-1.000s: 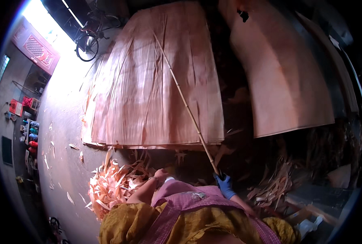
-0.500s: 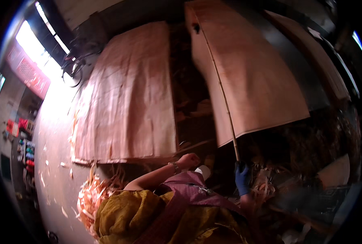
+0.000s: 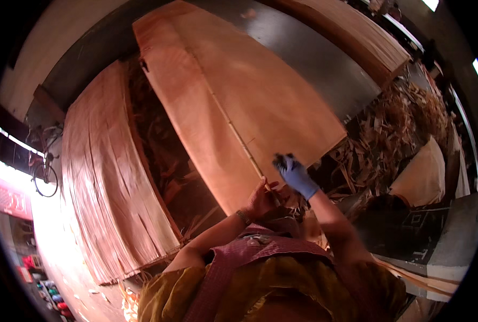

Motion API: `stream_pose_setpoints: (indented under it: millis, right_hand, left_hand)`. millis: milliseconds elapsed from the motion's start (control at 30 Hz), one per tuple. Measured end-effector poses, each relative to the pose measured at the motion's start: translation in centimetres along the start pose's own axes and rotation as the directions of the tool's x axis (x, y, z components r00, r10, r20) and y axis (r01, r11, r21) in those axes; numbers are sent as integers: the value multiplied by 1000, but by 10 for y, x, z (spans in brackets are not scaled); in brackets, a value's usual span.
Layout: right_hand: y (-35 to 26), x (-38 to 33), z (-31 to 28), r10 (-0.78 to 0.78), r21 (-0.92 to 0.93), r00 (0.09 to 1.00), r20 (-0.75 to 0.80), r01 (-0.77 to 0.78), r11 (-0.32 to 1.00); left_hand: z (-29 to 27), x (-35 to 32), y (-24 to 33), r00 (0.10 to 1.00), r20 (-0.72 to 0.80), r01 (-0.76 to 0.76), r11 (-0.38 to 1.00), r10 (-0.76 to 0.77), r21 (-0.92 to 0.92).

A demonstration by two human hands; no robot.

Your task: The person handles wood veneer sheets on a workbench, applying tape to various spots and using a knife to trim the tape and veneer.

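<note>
Stick in left hand (bare)

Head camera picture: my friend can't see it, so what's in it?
A person's bare left hand grips the near end of a long thin stick lying across a big wood sheet. The blue-gloved right hand is raised beside it. A second sheet lies left, scraps right.

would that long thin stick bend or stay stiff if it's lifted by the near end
The stick looks very slender for its length, so it would probably flex and droop. It likely weighs little: the left hand holds its end. Lying on smooth veneer sheet, it may slide easily.
</note>
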State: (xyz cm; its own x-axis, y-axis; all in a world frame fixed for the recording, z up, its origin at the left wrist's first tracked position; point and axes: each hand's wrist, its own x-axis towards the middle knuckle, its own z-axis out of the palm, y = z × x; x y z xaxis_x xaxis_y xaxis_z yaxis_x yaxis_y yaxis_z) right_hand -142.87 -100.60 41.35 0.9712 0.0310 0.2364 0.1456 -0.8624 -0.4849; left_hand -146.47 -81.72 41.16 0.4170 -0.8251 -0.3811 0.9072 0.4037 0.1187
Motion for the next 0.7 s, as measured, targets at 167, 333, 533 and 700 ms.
stream_pose_setpoints:
  millis: [167, 333, 533, 700]
  right_hand:
    - [182, 79, -21, 207, -473, 928, -309, -338, 813]
    - [230, 107, -13, 228, -564, 944, -239, -326, 759]
    - [188, 124, -83, 32, -515, 998, -60, -58, 855]
    - [155, 137, -94, 78, 288, 995, 58, -91, 953]
  left_hand:
    - [-19, 51, -7, 868, -439, -112, 953, 232, 282]
    - [4, 65, -23, 596, -658, -200, 878, 461, 434]
    - [32, 78, -47, 390, -690, -262, 792, 609, 551]
    - [40, 92, -47, 381, -688, -201, 782, 617, 590]
